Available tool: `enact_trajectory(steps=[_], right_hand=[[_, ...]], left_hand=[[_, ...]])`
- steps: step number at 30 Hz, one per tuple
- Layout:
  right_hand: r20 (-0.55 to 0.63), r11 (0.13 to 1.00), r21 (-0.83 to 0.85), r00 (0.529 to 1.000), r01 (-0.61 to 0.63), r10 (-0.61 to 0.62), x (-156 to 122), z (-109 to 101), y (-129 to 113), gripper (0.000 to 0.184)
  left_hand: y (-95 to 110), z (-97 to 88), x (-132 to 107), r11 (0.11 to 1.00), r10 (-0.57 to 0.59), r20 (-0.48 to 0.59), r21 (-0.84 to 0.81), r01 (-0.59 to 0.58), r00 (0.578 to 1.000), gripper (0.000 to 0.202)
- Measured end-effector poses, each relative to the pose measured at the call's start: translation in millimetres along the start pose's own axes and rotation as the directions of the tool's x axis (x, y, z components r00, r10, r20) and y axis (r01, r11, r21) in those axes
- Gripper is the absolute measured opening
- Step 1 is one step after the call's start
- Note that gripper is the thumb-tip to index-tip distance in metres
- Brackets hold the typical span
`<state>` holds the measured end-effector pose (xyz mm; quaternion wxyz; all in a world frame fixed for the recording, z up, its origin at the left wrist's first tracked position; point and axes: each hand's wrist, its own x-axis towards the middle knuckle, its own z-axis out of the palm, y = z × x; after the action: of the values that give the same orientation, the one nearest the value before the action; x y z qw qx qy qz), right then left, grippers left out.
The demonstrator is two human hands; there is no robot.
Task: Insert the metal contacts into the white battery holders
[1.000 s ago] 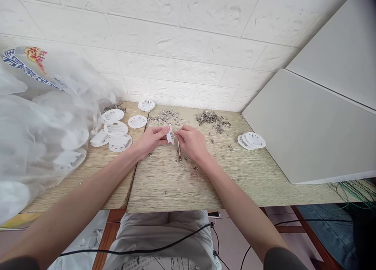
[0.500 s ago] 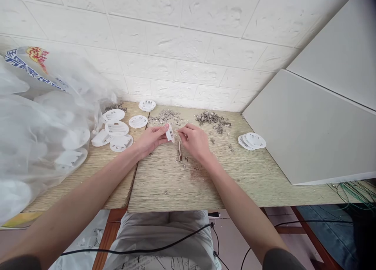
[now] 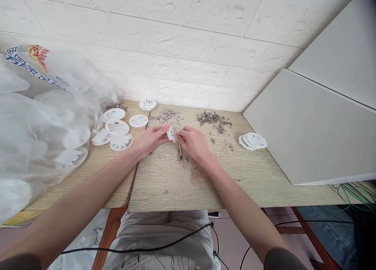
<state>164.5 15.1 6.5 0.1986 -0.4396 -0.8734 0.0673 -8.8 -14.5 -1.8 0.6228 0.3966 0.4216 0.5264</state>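
Note:
My left hand (image 3: 152, 138) grips a small white plastic disc (image 3: 170, 132), tilted on edge over the wooden table (image 3: 176, 183). Close against the disc's right side, my right hand (image 3: 192, 141) pinches something tiny between thumb and forefinger; it is too small to name. A slim metal tool (image 3: 180, 152) lies on the table just under the right hand's fingers. Small metal bits (image 3: 188, 166) are scattered around it.
Several white discs (image 3: 116, 128) lie at the left, a short stack of discs (image 3: 253, 140) at the right. Two heaps of metal parts (image 3: 214, 119) sit near the wall. A big clear plastic bag (image 3: 38, 121) fills the left, a grey box (image 3: 317, 129) the right.
The right hand drew a little away from the disc half a second ago and is now back against it. The left hand barely moved.

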Motion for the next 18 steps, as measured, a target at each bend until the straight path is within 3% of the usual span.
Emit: enact_trajectory(steps=[6, 12, 15, 18], right_hand=[[0.026, 0.998, -0.057, 1.0, -0.005, 0.007, -0.8, 0.5, -4.2, 0.03], [0.015, 0.991, -0.112, 0.997, 0.079, -0.078, 1.1, 7.9, -5.4, 0.03], [-0.038, 0.999, -0.01, 0.998, 0.039, -0.04, 3.4, 8.4, -2.9, 0.026], [-0.078, 0.964, 0.261, 0.995, -0.044, 0.066, 6.3, 4.1, 2.7, 0.02]], left_hand=[[-3.1, 0.1, 0.9, 1.0, 0.008, -0.03, 0.013, -0.008, 1.0, 0.033], [-4.9, 3.3, 2.3, 1.0, 0.014, -0.079, 0.011, -0.013, 0.997, 0.033], [-3.5, 2.6, 3.0, 1.0, 0.004, -0.074, -0.016, -0.005, 0.997, 0.031], [-0.3, 1.0, 3.0, 0.998, 0.027, -0.009, -0.065, -0.028, 1.0, 0.029]])
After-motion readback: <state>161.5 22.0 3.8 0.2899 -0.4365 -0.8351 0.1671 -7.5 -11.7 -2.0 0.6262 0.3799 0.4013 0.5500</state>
